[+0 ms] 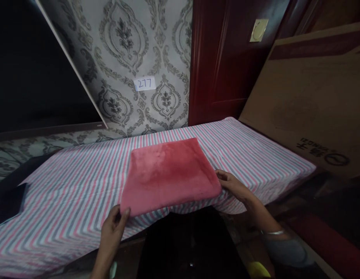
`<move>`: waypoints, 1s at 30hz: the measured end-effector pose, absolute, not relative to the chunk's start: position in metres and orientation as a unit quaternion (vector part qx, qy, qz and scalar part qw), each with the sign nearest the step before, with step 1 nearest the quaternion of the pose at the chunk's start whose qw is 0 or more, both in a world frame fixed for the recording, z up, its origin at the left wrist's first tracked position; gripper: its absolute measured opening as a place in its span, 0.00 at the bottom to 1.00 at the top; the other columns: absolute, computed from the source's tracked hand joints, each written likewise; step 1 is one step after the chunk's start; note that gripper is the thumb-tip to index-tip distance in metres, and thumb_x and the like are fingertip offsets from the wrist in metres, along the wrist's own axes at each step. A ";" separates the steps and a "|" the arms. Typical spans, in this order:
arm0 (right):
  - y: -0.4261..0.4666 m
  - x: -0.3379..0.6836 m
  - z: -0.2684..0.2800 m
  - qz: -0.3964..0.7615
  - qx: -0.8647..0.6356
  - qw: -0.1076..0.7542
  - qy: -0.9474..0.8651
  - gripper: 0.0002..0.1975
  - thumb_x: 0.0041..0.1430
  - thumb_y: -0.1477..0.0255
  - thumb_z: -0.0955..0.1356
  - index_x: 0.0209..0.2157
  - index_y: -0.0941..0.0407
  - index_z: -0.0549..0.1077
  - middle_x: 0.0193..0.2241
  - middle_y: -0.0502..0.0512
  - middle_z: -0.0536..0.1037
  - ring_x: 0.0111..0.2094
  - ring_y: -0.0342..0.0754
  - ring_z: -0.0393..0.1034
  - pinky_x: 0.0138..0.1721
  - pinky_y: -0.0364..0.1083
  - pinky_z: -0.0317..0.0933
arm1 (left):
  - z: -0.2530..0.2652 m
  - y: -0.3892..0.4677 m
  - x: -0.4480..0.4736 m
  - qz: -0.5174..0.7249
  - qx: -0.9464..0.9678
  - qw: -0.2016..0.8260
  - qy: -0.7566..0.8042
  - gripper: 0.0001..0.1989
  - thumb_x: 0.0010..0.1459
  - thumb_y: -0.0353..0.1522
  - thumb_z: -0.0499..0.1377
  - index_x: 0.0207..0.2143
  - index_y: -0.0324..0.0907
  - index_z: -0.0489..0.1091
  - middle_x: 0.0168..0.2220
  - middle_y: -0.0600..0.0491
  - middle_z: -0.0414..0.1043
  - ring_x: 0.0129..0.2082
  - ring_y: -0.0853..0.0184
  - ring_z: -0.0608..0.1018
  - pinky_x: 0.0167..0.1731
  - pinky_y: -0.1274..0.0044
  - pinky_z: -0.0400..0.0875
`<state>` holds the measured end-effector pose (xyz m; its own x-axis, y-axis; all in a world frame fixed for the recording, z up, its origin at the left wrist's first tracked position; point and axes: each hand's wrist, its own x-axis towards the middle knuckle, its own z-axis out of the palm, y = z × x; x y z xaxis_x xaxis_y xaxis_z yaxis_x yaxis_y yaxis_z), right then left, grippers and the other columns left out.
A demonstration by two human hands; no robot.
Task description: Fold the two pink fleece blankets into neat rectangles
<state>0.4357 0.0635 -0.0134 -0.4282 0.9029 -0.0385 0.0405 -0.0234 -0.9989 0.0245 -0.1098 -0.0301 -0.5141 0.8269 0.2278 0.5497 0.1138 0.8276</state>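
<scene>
On the striped bed, we hold the pink cloth by two corners

At the near edge of the bed we have a soft, fuzzy, pink folded cloth (168, 174). It lies flat on the sheet with pink, grey and white stripes (75, 193).

Our left hand (113, 226) pinches the near left corner of the cloth. The thumb is on top and the fingers go under. Our right hand (234, 186) rests at the near right corner, fingers closed on the edge. We cannot see how much cloth it has under the fingers.

To do this well, we think both hands should hold just as tight and move together, so the fold stays neat and the sides stay straight. We should lift only the cloth, not the sheet below.

Both arms come up from the bottom and reach forward. The left wrist is straight. The right wrist turns inward and wears a thin silver bangle (273, 232).

A big brown cardboard sheet (310, 100) leans at the right. A white tag reading 277 (144, 83) is on the patterned wall.
</scene>
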 end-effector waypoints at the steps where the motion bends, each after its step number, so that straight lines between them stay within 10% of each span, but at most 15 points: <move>1: 0.061 0.439 -0.012 0.605 -0.381 0.349 -0.606 0.25 0.46 0.53 0.76 0.40 0.54 0.73 0.36 0.54 0.78 0.37 0.49 0.70 0.38 0.45 0.62 | -0.033 -0.110 0.023 0.474 0.480 0.126 0.728 0.30 0.48 0.61 0.59 0.34 0.45 0.74 0.35 0.51 0.76 0.38 0.60 0.77 0.41 0.71 0.75; 10: 0.049 0.445 -0.015 0.611 -0.357 0.327 -0.627 0.24 0.47 0.53 0.77 0.40 0.53 0.76 0.32 0.52 0.77 0.33 0.48 0.70 0.37 0.46 0.63 | -0.051 -0.110 0.002 0.443 0.549 0.101 0.701 0.28 0.48 0.59 0.61 0.38 0.48 0.77 0.45 0.47 0.75 0.48 0.55 0.77 0.51 0.65 0.74; 16: 0.050 0.437 -0.032 0.625 -0.402 0.328 -0.583 0.21 0.44 0.53 0.76 0.32 0.54 0.75 0.20 0.45 0.68 0.18 0.39 0.52 0.21 0.41 0.47 | -0.046 -0.103 0.005 0.427 0.569 0.082 0.697 0.24 0.51 0.57 0.58 0.33 0.48 0.79 0.42 0.48 0.74 0.45 0.56 0.77 0.49 0.65 0.74; 30: 0.041 0.446 -0.030 0.609 -0.414 0.342 -0.584 0.21 0.47 0.52 0.74 0.30 0.54 0.70 0.18 0.44 0.66 0.17 0.40 0.56 0.20 0.42 0.50 | -0.022 -0.109 0.011 0.463 0.534 0.108 0.699 0.28 0.53 0.60 0.57 0.33 0.45 0.76 0.39 0.50 0.75 0.42 0.60 0.77 0.45 0.71 0.73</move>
